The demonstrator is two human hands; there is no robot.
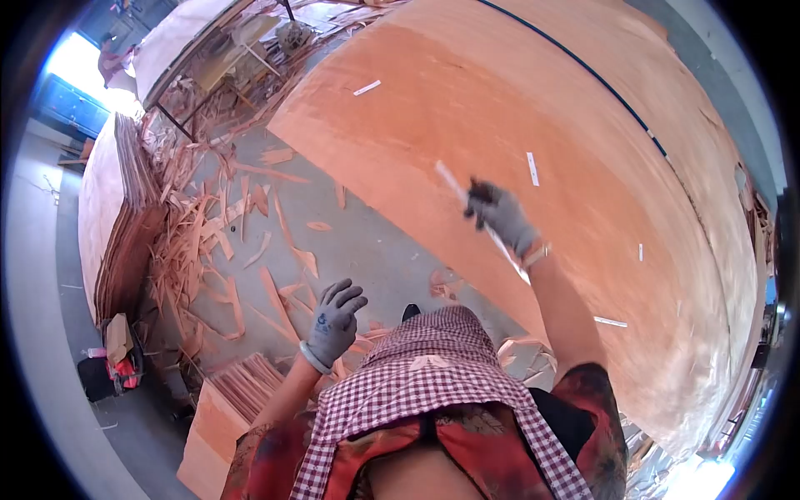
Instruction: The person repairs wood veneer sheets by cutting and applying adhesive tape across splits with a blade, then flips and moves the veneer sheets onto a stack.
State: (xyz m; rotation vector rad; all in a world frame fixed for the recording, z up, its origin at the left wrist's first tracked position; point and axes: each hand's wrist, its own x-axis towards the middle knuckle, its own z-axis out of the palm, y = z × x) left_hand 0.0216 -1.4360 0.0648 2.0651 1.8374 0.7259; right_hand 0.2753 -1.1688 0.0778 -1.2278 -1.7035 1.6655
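My right hand [502,218], in a grey glove with dark fingertips, is closed over a large reddish wood veneer sheet [400,108]. A long white strip [451,180] passes through or under its fingers; motion blurs it, and the fingertips are partly hidden. Short white tape pieces [533,168] lie on the veneer, apart from my hand. My left hand [335,320], gloved in grey, hangs beside the checked apron [417,375] above the floor. Its fingers are loosely bent with nothing visible in them.
Veneer scraps [200,258] litter the grey floor [375,242]. A stack of veneer sheets [129,225] stands at the left, another stack [225,408] by my left arm. A dark cord [583,71] crosses the big sheet. Another person [115,62] is far back left.
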